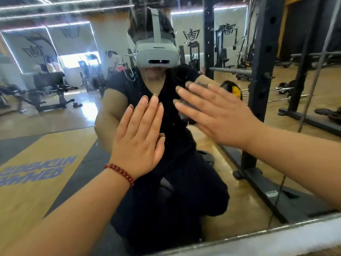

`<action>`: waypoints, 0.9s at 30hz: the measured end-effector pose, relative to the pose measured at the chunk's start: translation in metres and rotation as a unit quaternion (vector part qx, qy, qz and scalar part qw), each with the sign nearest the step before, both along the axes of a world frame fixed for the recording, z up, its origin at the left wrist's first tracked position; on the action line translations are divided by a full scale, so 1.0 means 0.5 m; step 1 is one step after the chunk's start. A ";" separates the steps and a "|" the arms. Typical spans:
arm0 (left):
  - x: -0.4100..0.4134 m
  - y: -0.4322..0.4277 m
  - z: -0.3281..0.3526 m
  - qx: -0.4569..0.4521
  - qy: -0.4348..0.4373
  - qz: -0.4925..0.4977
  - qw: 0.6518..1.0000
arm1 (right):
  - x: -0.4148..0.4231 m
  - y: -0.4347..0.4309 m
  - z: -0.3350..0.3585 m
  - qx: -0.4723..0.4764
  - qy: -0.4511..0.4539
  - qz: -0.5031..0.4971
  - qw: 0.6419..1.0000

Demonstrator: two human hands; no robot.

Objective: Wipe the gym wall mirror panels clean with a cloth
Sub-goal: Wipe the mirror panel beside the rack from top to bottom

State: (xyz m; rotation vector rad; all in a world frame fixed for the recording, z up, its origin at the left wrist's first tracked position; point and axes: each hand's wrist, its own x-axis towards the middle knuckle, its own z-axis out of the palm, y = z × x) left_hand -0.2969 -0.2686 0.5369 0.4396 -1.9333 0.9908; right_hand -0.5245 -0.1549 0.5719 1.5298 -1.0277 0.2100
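Your left hand (137, 139) lies flat against the mirror (55, 111), fingers straight and close together, pointing up; its grip is released and holds nothing. A red bead bracelet (120, 173) circles that wrist, just below the hand.

Your right hand (215, 115) is to the right of the left hand and a little higher, also spread flat toward the glass with fingers straight and angled up to the left. It presses a dark grey cloth (186, 105) against the mirror; only a small part of the cloth shows under and past the fingertips, so you are pushing it with a flat palm, not clenching it. How far the cloth reaches under the palm cannot be told.

The two hands are near one another but apart, with a strip of glass between them. Behind them in the mirror you see the reflection of a person in dark clothes wearing a grey headset (156, 52), crouched low to the floor.

Right of your right hand stands a black squat rack upright (262, 52) with a row of holes, close to the mirror, and its base runs along the wooden floor (239, 182). A barbell (230, 71) shows level behind it. Left of your left hand the reflection shows a yellow mat with purple lettering (36, 169) and gym benches (46, 93) farther back. The mirror's lower edge (258, 235) runs below your right forearm.
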 end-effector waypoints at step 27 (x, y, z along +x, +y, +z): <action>-0.035 0.013 0.100 -0.012 0.050 -0.020 0.998 | -0.004 -0.013 0.147 -0.008 0.012 0.014 1.000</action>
